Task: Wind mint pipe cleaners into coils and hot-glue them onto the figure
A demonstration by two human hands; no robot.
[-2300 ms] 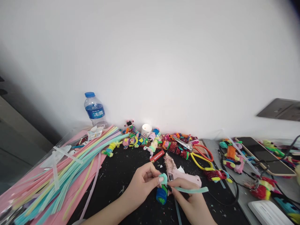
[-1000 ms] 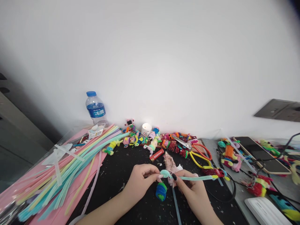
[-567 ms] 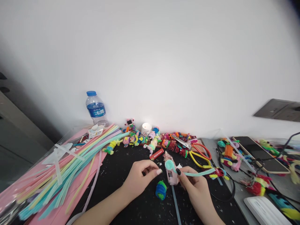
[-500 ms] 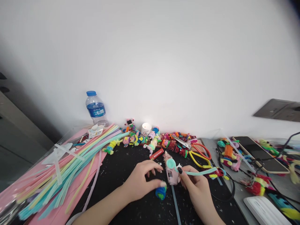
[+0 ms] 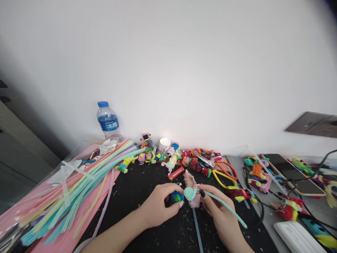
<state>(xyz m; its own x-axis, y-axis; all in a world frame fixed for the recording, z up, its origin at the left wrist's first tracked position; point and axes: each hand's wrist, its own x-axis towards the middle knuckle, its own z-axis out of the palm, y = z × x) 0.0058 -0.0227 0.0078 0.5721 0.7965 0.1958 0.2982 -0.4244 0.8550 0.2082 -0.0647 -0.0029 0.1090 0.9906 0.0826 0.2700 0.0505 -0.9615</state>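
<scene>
Between the thumb and fingers of my left hand point(image 5: 160, 205) is a small coil of blue and green pipe cleaner point(image 5: 177, 197), its round face towards me. My right hand point(image 5: 221, 212), with dark nails, pinches a mint-green pipe cleaner point(image 5: 223, 203). One end of it is wound into a flat spiral point(image 5: 190, 193), while the loose tail hangs to the right over the hand. Behind the spiral lies a pale pink tool point(image 5: 195, 202) that looks like a glue gun, with a crusted tip pointing to the wall. The spiral hides part of it.
Bundled pastel pipe cleaners point(image 5: 97, 182) lie at left, near a water bottle point(image 5: 108, 121). Along the wall sit several pipe-cleaner figures point(image 5: 171, 161), a white cup point(image 5: 164, 144) and scissors point(image 5: 223, 178). A red packet point(image 5: 176, 173) lies ahead. At right are a phone point(image 5: 292, 174) and cables.
My left fingers have closed round the blue-green coil, which has moved up and turned its face to me. The mint spiral has dropped lower, and its tail has swung down.
</scene>
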